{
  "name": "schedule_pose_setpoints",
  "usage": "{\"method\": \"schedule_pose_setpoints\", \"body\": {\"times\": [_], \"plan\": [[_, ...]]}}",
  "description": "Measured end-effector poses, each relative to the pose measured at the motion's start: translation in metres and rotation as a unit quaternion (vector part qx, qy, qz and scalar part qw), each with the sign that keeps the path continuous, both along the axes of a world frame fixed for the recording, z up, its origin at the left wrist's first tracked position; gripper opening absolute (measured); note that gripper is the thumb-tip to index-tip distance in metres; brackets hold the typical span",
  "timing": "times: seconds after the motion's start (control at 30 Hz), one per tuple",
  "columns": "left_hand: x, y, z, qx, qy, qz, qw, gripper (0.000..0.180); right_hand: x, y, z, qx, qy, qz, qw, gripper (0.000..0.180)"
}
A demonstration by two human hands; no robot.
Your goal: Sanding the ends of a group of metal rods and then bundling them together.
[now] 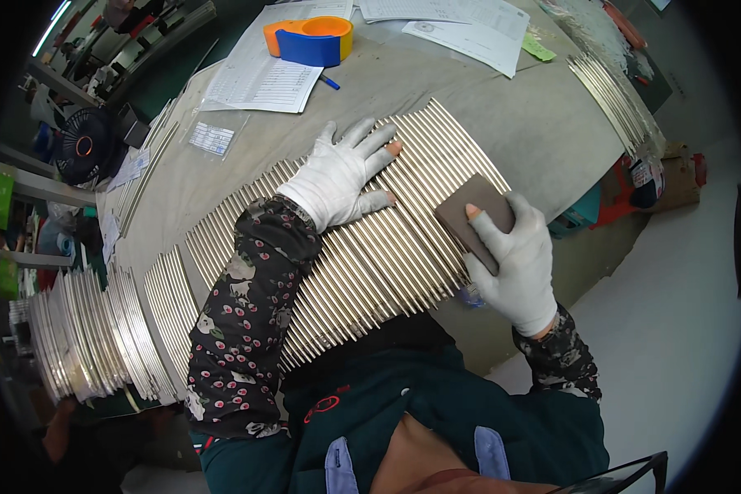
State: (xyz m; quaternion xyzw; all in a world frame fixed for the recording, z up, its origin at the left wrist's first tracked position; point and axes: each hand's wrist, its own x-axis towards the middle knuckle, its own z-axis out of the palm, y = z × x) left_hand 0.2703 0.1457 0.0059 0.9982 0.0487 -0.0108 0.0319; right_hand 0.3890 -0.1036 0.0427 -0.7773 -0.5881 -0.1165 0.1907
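Observation:
A wide row of thin, shiny metal rods lies side by side on the grey table. My left hand, in a white glove with some bare fingertips, rests flat across the rods with its fingers spread. At the right end of the row, my right hand, gloved the same way, grips a brown rectangular sanding block. The block lies against the rods' right-hand ends, with my thumb on its upper face. My fingers on its far side are partly hidden.
More rods lie left of the row, with bundled rods farther left. Another rod bundle sits at the far right edge. Papers, a blue-and-orange tape dispenser and a pen lie at the back. A black fan stands left.

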Motion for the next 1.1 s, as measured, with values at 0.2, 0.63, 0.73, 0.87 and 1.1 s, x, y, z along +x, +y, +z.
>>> {"method": "schedule_pose_setpoints", "body": {"times": [0.2, 0.63, 0.73, 0.87, 1.1], "plan": [[0.001, -0.001, 0.001, -0.003, -0.015, -0.005, 1.000, 0.073, -0.006, 0.054, -0.005, 0.004, -0.052, -0.002, 0.999, 0.048], [0.001, 0.001, 0.002, 0.003, -0.007, 0.002, 1.000, 0.073, 0.011, -0.004, 0.005, -0.024, 0.019, 0.035, 0.999, 0.048], [0.003, -0.001, 0.004, 0.005, 0.006, -0.007, 1.000, 0.072, 0.023, -0.040, 0.004, 0.045, 0.067, -0.073, 0.994, 0.049], [0.009, -0.002, 0.003, 0.008, 0.002, -0.002, 1.000, 0.073, 0.040, -0.061, -0.011, 0.058, 0.042, -0.142, 0.987, 0.050], [0.026, -0.006, 0.000, 0.010, -0.002, 0.015, 1.000, 0.071, 0.045, -0.063, -0.020, 0.053, 0.033, -0.179, 0.982, 0.050]]}}
